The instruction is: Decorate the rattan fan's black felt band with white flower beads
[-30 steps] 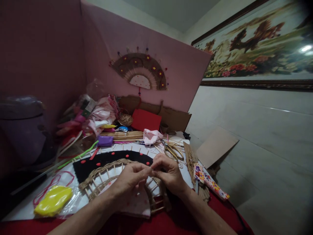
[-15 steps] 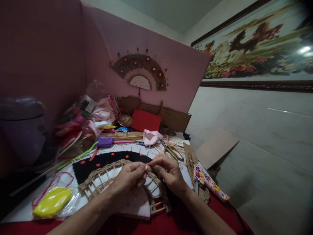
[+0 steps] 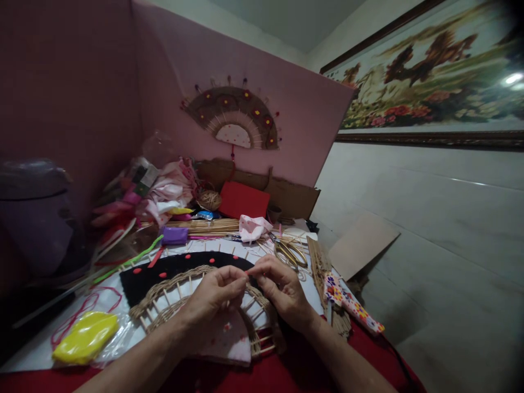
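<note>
A fan-shaped piece lies before me, with a black band (image 3: 155, 271) dotted with several red blobs, woven brown cord (image 3: 195, 271), thin wooden sticks and a pale spotted cloth base (image 3: 229, 338). Over its right part, my left hand (image 3: 223, 289) and my right hand (image 3: 280, 289) meet fingertip to fingertip. Both are closed in a pinch around a small soft-looking red piece (image 3: 247, 274), mostly hidden by the fingers. The right hand covers the right end of the black band.
At front left lies a yellow packet (image 3: 85, 337). Gold-handled scissors (image 3: 291, 254), a purple packet (image 3: 174, 236) and bundled sticks (image 3: 204, 226) lie behind the fan piece. A floral-wrapped tool (image 3: 352, 305) is at right. Another fan (image 3: 233, 117) hangs on the pink board.
The fingertips of both hands have drawn closer together around the red piece, covering more of it. The view has shifted slightly; the other things lie as before.
</note>
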A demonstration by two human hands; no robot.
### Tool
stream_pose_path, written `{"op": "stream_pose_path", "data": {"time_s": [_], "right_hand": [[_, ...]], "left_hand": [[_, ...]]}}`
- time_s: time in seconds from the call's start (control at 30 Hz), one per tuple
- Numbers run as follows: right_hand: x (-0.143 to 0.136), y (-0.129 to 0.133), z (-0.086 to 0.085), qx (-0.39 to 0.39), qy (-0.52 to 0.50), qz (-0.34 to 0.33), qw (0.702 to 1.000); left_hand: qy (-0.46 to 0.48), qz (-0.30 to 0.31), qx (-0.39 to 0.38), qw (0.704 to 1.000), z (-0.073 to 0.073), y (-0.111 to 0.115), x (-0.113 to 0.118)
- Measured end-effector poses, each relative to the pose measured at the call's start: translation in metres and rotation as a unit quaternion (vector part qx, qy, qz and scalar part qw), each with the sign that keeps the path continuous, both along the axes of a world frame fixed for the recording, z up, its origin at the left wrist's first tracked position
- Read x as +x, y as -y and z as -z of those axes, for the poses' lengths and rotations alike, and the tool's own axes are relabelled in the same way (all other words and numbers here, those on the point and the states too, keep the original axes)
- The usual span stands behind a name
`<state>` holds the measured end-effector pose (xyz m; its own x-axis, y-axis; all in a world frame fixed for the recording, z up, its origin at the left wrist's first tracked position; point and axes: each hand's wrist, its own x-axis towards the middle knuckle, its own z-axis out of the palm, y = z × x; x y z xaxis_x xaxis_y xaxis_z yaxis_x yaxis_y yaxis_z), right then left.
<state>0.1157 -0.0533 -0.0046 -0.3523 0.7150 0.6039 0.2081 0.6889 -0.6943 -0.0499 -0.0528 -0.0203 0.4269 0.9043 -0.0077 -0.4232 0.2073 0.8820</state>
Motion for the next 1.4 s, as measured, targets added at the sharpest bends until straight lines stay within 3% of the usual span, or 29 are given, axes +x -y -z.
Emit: {"op": "stream_pose_path", "data": {"time_s": [0.27,1.03,1.2,1.4], "right_hand": [[-0.0011,0.0006,-0.0001,0.025,0.034,-0.007,0.999],[-0.0008,0.0007,0.0021,0.048,0.038,0.02,0.998],[-0.0005,0.0003,0.0017,0.047,0.043,0.019,0.998],[-0.001,0.0009,0.0014,0.043,0.044,0.016,0.998]], "left_hand": [[-0.05,0.016,0.028,0.998,0.0033,0.0018,-0.0007],[-0.015,-0.012,0.031,0.999,0.0,0.0018,0.0015],[-0.051,0.005,0.033,0.998,0.0003,0.0022,0.0019],[-0.095,-0.016,0.013,0.995,0.0003,0.0018,0.0006]]}}
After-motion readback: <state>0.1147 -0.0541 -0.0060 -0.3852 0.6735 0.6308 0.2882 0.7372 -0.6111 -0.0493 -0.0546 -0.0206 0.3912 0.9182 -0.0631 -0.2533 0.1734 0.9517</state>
